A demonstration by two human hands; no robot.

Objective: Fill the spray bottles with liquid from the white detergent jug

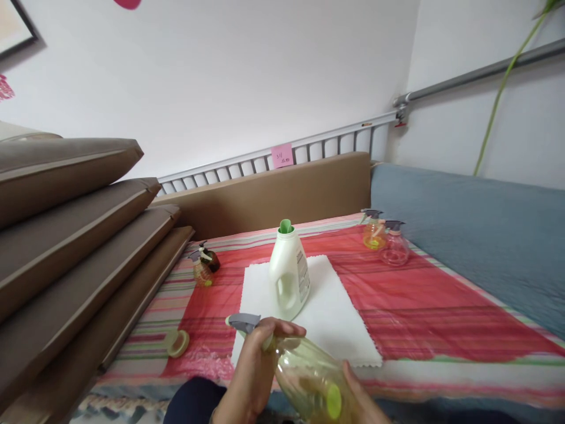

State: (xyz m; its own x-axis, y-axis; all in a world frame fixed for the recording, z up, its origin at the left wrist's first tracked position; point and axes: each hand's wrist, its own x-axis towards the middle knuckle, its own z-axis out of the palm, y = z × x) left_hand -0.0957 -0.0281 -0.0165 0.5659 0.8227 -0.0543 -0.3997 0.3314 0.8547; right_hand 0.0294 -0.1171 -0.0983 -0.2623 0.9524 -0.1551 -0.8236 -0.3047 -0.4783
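Note:
A clear yellow-green spray bottle [304,368] with a grey trigger head [244,321] lies tilted across both hands, close to me. My left hand [260,362] is wrapped around its neck just below the trigger head. My right hand [362,394] holds the body near the bottom from the right; its fingers are partly hidden behind the bottle. Just beyond stands a white jug [285,265] with a side handle and an open mouth with a green spout [286,226]. The jug is upright on a white cloth [339,318] with a scalloped edge.
Two spray bottles, one amber [203,274] and one dark [212,259], stand at the left; yellow [374,234] and pink [395,250] ones stand at the right. A tape roll [177,343] lies front left on red plastic sheeting [397,300]. Brown cushions [79,247] are stacked left.

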